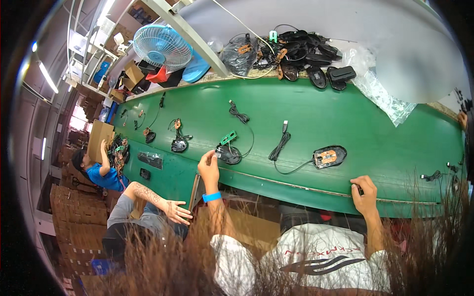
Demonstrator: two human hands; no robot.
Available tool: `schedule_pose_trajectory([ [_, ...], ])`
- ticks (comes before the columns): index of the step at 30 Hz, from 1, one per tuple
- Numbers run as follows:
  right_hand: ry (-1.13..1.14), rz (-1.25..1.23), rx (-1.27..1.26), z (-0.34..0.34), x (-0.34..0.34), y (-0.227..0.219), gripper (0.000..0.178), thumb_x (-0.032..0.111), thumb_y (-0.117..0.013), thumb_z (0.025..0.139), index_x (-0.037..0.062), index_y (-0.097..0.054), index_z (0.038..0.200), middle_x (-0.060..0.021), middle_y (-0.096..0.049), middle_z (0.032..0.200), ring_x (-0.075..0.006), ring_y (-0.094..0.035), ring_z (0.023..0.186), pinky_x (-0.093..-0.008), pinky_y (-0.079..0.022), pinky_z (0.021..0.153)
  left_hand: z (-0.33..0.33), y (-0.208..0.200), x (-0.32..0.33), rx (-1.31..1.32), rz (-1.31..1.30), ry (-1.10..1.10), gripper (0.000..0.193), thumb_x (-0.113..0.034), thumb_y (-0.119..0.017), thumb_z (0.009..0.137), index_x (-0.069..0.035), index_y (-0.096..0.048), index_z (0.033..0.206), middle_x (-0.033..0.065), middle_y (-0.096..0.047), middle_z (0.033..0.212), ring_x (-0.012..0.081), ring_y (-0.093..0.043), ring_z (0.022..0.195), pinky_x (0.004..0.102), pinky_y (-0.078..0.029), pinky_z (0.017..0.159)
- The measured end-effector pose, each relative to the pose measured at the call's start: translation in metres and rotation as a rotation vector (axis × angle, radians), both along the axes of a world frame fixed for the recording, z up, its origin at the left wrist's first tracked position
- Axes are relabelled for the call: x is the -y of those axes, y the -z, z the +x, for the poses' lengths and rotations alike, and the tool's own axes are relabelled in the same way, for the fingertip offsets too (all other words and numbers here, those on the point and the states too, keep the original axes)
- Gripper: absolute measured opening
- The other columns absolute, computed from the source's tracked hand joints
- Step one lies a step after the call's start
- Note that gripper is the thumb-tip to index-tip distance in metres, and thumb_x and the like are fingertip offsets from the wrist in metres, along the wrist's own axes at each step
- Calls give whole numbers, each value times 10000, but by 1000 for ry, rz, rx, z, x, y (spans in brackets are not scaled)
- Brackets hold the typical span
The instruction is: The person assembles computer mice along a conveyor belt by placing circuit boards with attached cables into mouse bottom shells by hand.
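Observation:
At the near edge of the green belt, my left hand (209, 168), with a blue band at the wrist, has its fingertips pinched at the left rim of an open black computer mouse base (229, 155). A small green circuit board (228, 137) stands up from that base, and a lead runs to its bundled black cable (239, 114). My right hand (365, 194) rests by the belt's front edge with curled fingers. Something small and dark shows in them, too hidden to name. Between my hands lies another mouse base (329, 157) with an orange-brown board, its USB cable (281, 144) bundled alongside.
More opened mice (179, 144) lie along the green belt (197, 106) to the left. Black mouse shells (301, 49) are piled on the back ledge, near a blue fan (162, 47) and a clear plastic bag (382, 98). At left, a co-worker's hand (177, 212) is near my left forearm.

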State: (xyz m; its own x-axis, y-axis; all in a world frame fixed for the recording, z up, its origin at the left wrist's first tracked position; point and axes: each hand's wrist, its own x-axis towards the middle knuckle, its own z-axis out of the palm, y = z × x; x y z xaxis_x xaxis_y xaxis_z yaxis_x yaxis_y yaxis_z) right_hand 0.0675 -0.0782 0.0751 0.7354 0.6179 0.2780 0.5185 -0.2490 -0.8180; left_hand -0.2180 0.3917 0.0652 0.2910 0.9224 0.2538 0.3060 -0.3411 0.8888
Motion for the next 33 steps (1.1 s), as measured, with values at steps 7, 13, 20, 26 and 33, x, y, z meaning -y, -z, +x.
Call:
schedule_pose_trajectory([
  [7, -7, 20, 77, 1, 2, 5, 172, -71, -666, 827, 12, -700, 973, -128, -641, 909, -230, -631, 704, -322, -509, 624, 16, 10, -7, -259, 75, 66, 138, -63, -735, 894, 4, -728, 1015, 88, -747, 939, 155, -688, 837, 304, -545, 801],
  [13, 5, 28, 63, 1, -1, 7, 171, -76, -671, 825, 9, -701, 970, -127, -642, 907, -217, -630, 700, -314, -504, 610, 16, 10, 1, -431, 270, 37, 117, -99, -774, 839, -52, -752, 944, 110, -728, 932, 263, -687, 921, 387, -546, 841],
  [20, 13, 32, 67, 1, -1, 5, 165, -72, -674, 824, 7, -704, 965, -140, -650, 917, -256, -647, 741, -338, -527, 655, 20, 6, 8, -398, 390, 20, 117, -116, -783, 816, -67, -750, 917, 126, -686, 1056, 335, -625, 1024, 455, -497, 950],
  [26, 14, 17, 72, -1, 2, 5, 158, -66, -681, 823, 8, -706, 960, -146, -653, 920, -271, -655, 773, -348, -540, 687, 21, 9, 11, -462, 423, -29, 137, -136, -776, 825, -85, -765, 951, 156, -593, 1203, 372, -529, 1183, 500, -451, 1003],
  [33, 11, 16, 81, -1, 2, 4, 156, -68, -680, 821, 11, -705, 954, -149, -651, 922, -282, -654, 777, -356, -541, 685, 15, 11, 8, -429, 383, -1, 217, -167, -784, 831, -120, -775, 1043, 190, -557, 1342, 399, -491, 1268, 515, -417, 1075],
])
